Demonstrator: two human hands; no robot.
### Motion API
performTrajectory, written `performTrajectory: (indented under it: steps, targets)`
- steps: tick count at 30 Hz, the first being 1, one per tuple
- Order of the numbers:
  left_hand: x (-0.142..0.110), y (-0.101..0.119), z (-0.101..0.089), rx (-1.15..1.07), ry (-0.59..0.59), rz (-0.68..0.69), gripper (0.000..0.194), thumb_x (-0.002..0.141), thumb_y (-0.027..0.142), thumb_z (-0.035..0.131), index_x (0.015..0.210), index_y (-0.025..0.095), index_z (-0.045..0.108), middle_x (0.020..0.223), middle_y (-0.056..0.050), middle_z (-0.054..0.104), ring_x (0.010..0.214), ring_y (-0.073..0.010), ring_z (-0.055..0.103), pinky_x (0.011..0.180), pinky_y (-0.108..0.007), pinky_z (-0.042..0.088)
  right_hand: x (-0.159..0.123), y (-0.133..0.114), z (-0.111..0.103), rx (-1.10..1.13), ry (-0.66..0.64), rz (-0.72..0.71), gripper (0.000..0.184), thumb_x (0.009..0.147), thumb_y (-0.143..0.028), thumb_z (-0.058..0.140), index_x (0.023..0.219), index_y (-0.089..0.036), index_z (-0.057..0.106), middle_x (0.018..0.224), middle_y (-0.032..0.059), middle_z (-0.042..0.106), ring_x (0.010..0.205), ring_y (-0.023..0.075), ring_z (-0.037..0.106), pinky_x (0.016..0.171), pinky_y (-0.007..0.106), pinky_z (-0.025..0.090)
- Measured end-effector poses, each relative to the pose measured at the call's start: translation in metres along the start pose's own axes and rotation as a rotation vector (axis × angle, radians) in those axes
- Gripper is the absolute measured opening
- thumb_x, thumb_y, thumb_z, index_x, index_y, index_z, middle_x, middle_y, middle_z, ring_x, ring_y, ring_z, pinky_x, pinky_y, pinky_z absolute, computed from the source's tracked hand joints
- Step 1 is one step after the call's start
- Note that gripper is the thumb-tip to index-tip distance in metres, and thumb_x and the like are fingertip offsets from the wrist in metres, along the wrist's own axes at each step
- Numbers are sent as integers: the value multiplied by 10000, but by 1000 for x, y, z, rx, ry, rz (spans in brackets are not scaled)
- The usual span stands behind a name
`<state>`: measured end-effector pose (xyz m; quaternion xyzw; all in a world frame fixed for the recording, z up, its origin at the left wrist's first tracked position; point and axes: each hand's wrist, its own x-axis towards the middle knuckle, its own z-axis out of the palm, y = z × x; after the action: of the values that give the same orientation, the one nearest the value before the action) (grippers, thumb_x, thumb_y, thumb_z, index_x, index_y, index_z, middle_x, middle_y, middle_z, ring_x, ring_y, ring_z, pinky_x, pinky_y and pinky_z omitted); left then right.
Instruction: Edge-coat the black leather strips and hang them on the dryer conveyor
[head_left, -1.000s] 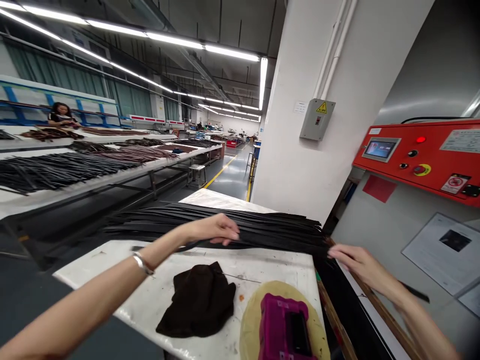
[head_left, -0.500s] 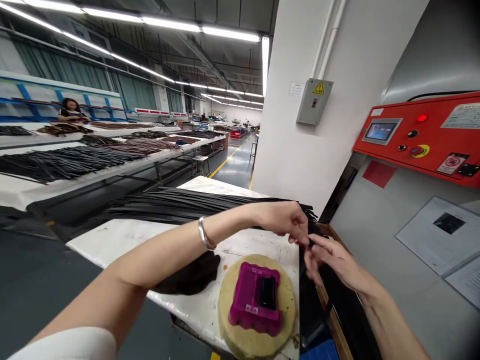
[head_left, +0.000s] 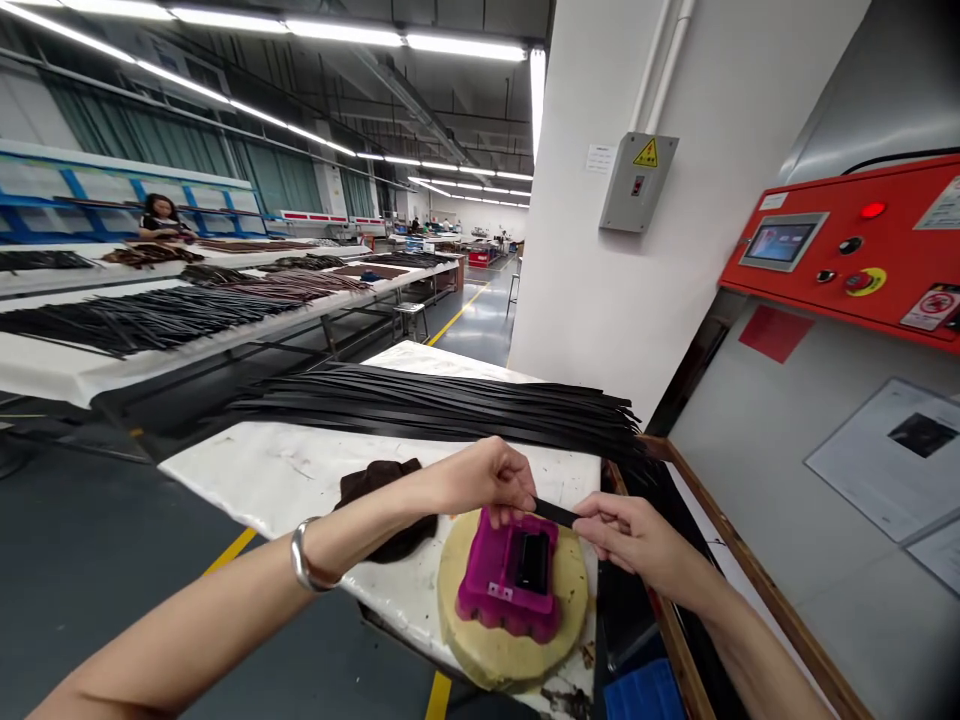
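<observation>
The right hand [head_left: 626, 535] and left hand [head_left: 487, 480] hold a black leather strip [head_left: 556, 513] in narrow grips, just above a magenta holder [head_left: 507, 570] on a tan pad [head_left: 570, 600]. Stacked strips [head_left: 435, 412] lie on the white surface [head_left: 255, 475]

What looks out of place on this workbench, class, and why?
A crumpled dark cloth lies bunched on the white table, unlike the neatly aligned black strips behind it. Dark scraps also litter the table's near edge beside the round tan pad.
</observation>
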<state>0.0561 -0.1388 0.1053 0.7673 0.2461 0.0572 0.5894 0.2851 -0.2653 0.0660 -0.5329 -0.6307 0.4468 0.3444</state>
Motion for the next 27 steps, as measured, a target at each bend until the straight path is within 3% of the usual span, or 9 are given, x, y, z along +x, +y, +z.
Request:
performTrajectory:
  steps: [3,8,12,17,21,27]
  targets:
    - [-14,-11,2,-46,69,-38,301,733,388,776,806,110,689,673,-33,685,620,-146,650,608,-261,546,-1,0,10,-79,71,-20,397,918,-544,575,866,-168,692,638,-34,496,573,91,410,513,226,300]
    - [-29,-25,14,-45,133,-39,264,775,370,739,809,112,692,667,-26,667,639,-148,635,626,-257,524,-9,6,20,-141,53,9,331,946,-488,550,935,-191,695,716,-16,618,572,103,500,534,231,366]
    - [-30,-33,26,193,195,50,189,867,335,648,848,152,693,832,-49,694,781,-165,615,678,-256,471,-10,9,35,-245,138,-131,217,963,-362,552,906,-211,697,856,10,683,818,167,626,713,255,442]
    - [-38,-43,34,537,339,218,213,938,343,574,809,192,653,906,-51,619,937,-212,494,832,-338,418,-12,22,51,-397,237,-255,188,993,-267,497,950,-217,673,871,23,674,813,173,649,732,276,469]
    - [-42,-48,37,595,356,254,190,944,326,572,818,196,630,971,-55,592,965,-218,451,854,-354,399,-11,33,57,-508,270,-355,181,999,-239,479,973,-209,655,868,36,680,796,178,673,712,276,492]
    - [-43,-53,39,664,334,256,174,962,272,538,833,184,615,994,-59,571,970,-220,417,860,-363,379,-9,40,61,-576,284,-389,180,1005,-227,464,987,-205,642,905,56,696,796,183,688,751,281,519]
